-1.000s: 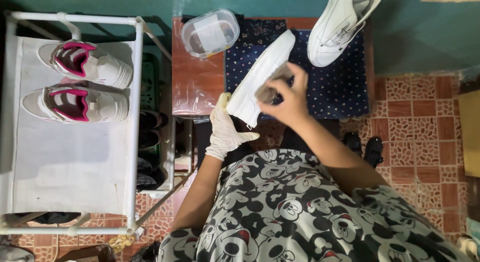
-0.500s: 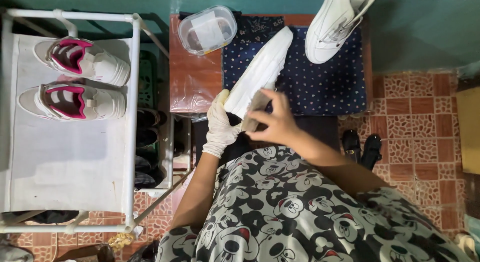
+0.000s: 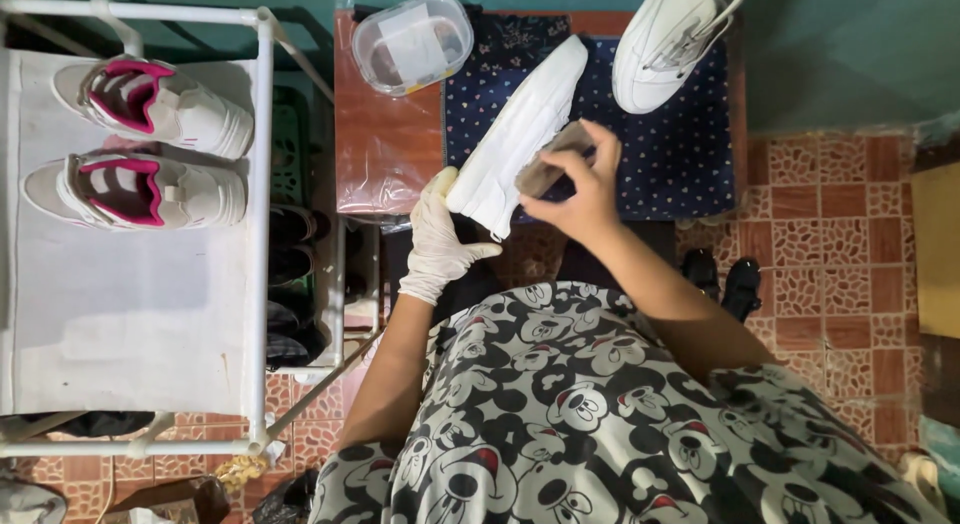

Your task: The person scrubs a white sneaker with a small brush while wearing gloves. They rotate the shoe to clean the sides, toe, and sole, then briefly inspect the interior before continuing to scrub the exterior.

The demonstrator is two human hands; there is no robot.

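Note:
My left hand (image 3: 438,246), in a white glove, grips the near end of a white sneaker (image 3: 520,134) held sole-up and tilted over a small wooden table (image 3: 385,144). My bare right hand (image 3: 580,189) presses a brownish cleaning pad (image 3: 550,162) against the side of the sole near its middle. A second white sneaker (image 3: 670,39) lies at the far right of the table on a dark blue dotted cloth (image 3: 650,154).
A clear lidded plastic container (image 3: 415,42) sits at the table's far left. A white rack (image 3: 150,274) on the left carries two white-and-pink sneakers (image 3: 150,144), with dark shoes on a lower shelf. Black sandals (image 3: 725,279) stand on the tiled floor at right.
My right hand slid the pad from mid-sole down to the near end, then back up toward the middle. The left hand kept its hold on the sneaker.

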